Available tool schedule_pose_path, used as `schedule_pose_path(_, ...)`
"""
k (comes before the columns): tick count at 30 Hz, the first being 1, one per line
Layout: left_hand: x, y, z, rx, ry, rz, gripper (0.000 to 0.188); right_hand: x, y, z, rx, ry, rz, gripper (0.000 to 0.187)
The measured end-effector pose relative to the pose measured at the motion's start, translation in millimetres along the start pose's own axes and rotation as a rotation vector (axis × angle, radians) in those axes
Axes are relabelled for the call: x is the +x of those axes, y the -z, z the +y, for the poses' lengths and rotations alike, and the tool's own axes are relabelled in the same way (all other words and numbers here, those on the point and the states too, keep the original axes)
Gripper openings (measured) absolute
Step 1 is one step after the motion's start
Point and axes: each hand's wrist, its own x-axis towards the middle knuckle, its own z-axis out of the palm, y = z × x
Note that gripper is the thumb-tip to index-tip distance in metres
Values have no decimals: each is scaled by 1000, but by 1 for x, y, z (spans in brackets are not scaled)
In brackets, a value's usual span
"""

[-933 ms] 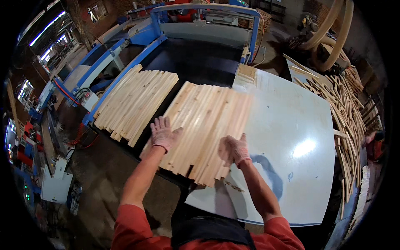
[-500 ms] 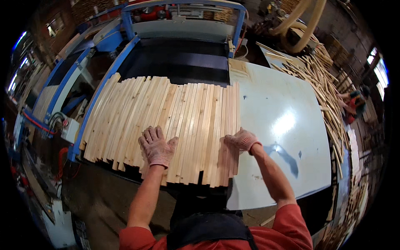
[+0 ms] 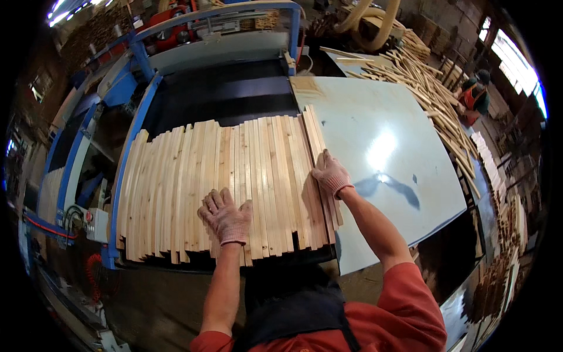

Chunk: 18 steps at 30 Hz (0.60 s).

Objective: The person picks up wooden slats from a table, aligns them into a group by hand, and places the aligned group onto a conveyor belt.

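A broad row of pale wooden strips (image 3: 176,188) lies side by side on a dark machine bed (image 3: 229,94), their near ends uneven. My left hand (image 3: 227,217), in a pinkish knit glove, rests flat on the strips near their front ends, fingers spread. At the row's right edge, my gloved right hand (image 3: 332,174) grips a couple of wooden strips (image 3: 314,129). These sit slightly askew, their far ends reaching beyond the rest and a thin dark gap along their left side. The underside of the right hand's grip is hidden.
A pale, shiny sheet-topped table (image 3: 387,146) adjoins the bed on the right. Beyond it lies a heap of loose sticks (image 3: 428,94). A blue machine frame (image 3: 138,146) borders the left, with a grey control box (image 3: 97,224). Another person (image 3: 474,97) is at the far right.
The right-edge strips have shifted away from me and tilted out of line, with my right hand moving along them. My left hand stays spread on the row. The view has turned somewhat.
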Motion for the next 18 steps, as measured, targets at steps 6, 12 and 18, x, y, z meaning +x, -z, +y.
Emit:
schedule_pose_path(6, 4, -18, -3, 41, -25, 36, 86, 7, 36, 26, 135, -184, 4, 89)
schedule_pose_path(12, 1, 0, 15, 54, 22, -132, 85, 4, 37, 68, -14, -174, -57, 83)
schedule_pose_path(18, 8, -1, -25, -254, 40, -121, 79, 32, 19, 19, 230, 55, 22, 61)
